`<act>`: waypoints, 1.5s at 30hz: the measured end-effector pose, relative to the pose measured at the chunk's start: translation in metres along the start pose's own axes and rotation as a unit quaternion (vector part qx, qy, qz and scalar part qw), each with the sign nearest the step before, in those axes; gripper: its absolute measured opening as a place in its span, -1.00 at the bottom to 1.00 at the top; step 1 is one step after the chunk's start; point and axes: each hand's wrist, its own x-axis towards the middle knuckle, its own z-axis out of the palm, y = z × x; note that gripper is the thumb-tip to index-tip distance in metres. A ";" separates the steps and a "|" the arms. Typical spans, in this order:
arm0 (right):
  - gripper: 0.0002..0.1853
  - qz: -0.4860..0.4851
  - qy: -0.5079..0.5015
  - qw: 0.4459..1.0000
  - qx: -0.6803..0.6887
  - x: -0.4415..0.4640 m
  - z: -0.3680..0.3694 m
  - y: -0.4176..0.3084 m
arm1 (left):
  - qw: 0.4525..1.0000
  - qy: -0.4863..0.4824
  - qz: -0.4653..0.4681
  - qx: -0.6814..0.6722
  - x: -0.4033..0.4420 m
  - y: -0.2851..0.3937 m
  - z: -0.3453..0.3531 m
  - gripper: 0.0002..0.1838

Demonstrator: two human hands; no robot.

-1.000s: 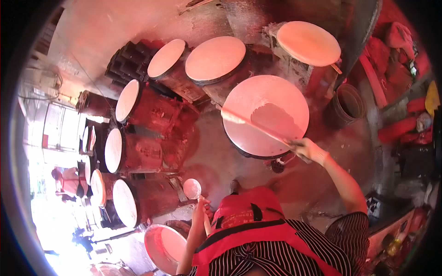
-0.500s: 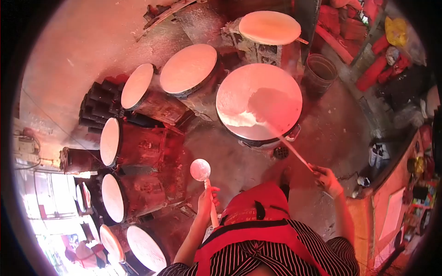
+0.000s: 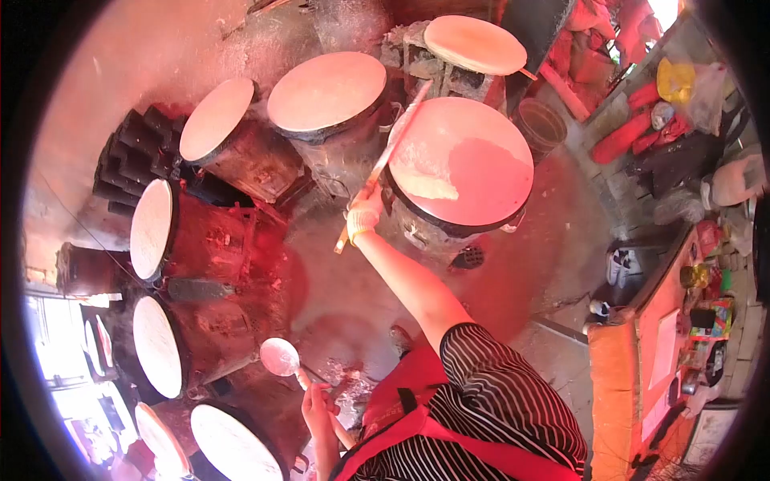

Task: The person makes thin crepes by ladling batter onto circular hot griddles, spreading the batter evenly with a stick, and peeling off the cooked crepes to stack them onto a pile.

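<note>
My right hand (image 3: 365,210), which seems to wear a light glove, grips a long flat wooden stick (image 3: 399,135). The stick slants up along the left edge of a large round pan (image 3: 489,172) on a drum-shaped stove. Pale batter lies on the pan's left part, beside a darker, smoother patch. Low at the centre-left, my left hand (image 3: 318,409) is closed round the handle of a round ladle (image 3: 279,357), whose pale bowl points up and left.
Round pale-topped stoves stand in an arc, among them one top centre (image 3: 327,92) and one left (image 3: 151,228). A round board (image 3: 475,44) lies behind the large pan. A bucket (image 3: 541,124) stands right of it. An orange-sided table (image 3: 613,393) is at lower right.
My right hand has swung from the right of the large pan to its left with the stick. My left hand and the ladle appear lower and further left. The view has shifted.
</note>
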 end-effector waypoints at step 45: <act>-0.61 0.160 -0.135 0.977 0.033 0.000 -0.349 -0.114 | 0.991 -0.123 -0.043 0.020 -0.038 -0.005 0.117 -0.73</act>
